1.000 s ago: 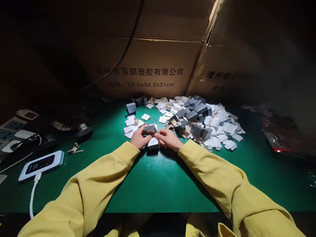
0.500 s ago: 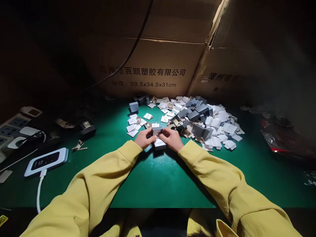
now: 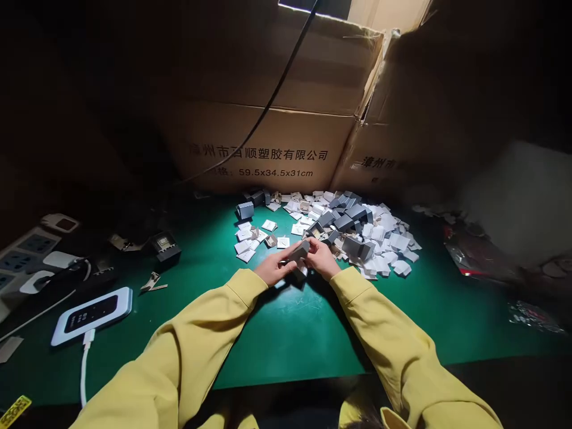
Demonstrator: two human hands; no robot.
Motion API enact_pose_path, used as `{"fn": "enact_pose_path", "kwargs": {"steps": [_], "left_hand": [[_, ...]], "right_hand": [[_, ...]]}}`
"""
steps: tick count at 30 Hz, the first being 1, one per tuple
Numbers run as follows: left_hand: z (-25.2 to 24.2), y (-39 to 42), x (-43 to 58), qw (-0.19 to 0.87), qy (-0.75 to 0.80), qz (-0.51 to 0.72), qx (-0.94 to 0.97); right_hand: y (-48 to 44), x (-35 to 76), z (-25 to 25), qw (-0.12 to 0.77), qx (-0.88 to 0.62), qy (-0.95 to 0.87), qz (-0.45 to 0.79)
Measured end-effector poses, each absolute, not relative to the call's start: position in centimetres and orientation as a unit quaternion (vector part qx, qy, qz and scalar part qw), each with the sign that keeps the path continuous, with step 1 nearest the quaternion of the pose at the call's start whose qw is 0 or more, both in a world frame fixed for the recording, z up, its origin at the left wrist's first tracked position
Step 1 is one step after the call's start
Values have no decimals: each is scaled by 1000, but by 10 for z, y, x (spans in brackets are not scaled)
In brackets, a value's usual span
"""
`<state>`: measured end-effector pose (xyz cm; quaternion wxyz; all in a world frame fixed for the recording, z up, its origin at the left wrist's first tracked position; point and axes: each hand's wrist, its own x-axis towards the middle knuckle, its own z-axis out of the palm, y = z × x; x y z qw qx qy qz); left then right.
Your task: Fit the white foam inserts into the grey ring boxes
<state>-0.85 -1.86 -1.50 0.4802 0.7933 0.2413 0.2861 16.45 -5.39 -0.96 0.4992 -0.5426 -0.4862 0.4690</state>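
Observation:
Both hands hold one small dark grey box (image 3: 298, 252) just above the green tabletop (image 3: 286, 339), and it is tilted. My left hand (image 3: 277, 266) is closed on its left side, thumb across the front. Fingers of my right hand (image 3: 320, 258) pinch its upper right end. A pale part with a dark edge (image 3: 301, 271) shows beneath the box; whether it belongs to it I cannot tell. Beyond the hands lie loose white cards (image 3: 248, 241). To the right is a heap of white folded cards (image 3: 388, 232) with dark grey boxes (image 3: 344, 223) on it.
A white device (image 3: 92, 316) with a plugged-in cable lies at left, near a power strip (image 3: 33, 253). An open dark box (image 3: 166, 245) stands behind it. Large cartons (image 3: 268, 134) wall the back, a black cable (image 3: 279, 83) hanging before them. Plastic bags (image 3: 478, 256) lie at right.
The grey box has gone from level to tilted, and my hands have turned with it. My right fingers have shifted to its upper end. The camera view has also moved.

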Motion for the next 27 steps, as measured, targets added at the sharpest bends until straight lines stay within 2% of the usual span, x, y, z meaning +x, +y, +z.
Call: {"fn": "enact_pose_path", "kwargs": {"steps": [4, 7, 12, 17, 23, 27], "left_hand": [[-18, -24, -9, 460, 268, 340, 775], [-20, -25, -9, 381, 269, 387, 795], [-26, -18, -12, 238, 191, 420, 855], [-29, -16, -10, 148, 133, 446, 873], [-29, -22, -7, 149, 194, 406, 881], [-27, -20, -6, 174, 242, 343, 891]], "right_hand": [[-62, 150, 0, 543, -539, -461, 451], [-67, 143, 4, 570, -537, -446, 433], [-72, 146, 4, 517, -528, -431, 519], [-72, 154, 3, 508, -494, -466, 529], [-70, 160, -7, 491, -518, -517, 473], [-69, 160, -19, 478, -537, -477, 506]]}}
